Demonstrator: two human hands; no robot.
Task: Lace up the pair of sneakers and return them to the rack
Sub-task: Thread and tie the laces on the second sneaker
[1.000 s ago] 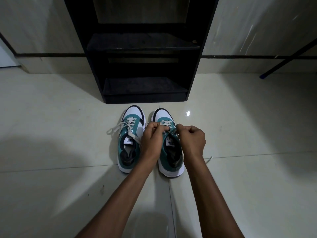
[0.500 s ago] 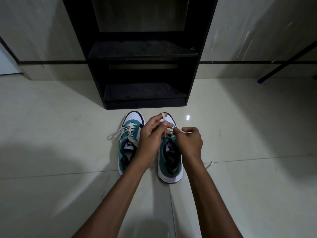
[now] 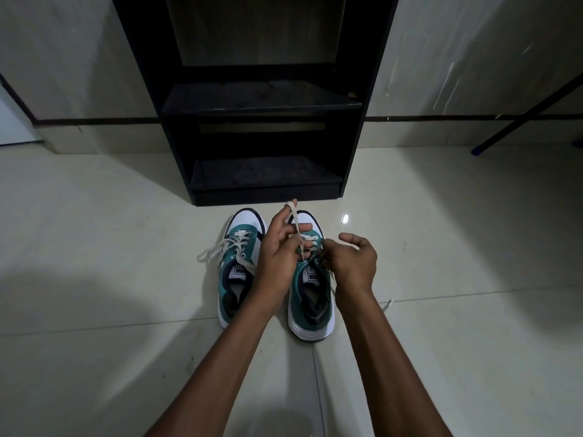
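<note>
A: Forearms come up from the bottom edge, both bare, meeting over the right sneaker (image 3: 310,298).

B: And the left hand (image 3: 277,250)?

A: It sits over the gap between the two shoes, fingers curled and clamped on the right sneaker's lace (image 3: 295,219); a loop of that lace rises past its fingertips, just beyond the hand.

B: The right hand (image 3: 351,263)?

A: Just beside the left, over the sneaker's eyelets. Its fingertips are tucked down at the lacing, thumb and forefinger spread above. Whether they pinch the lace, I cannot tell. A loose lace end (image 3: 387,304) trails on the floor outside its wrist.

B: Where is the other shoe?

A: The left sneaker (image 3: 238,269) stands touching the floor to the outer side of the left hand, close beside its partner, toes pointing away. Its lace (image 3: 217,249) is threaded, with the ends splayed out to the side.

B: Beyond the hands?

A: The black shoe rack (image 3: 268,99) stands against the wall, its lowest shelf (image 3: 265,175) near the toes. A dark pole (image 3: 520,119) leans far off beyond the right hand, over the pale tiled floor (image 3: 94,247).
</note>
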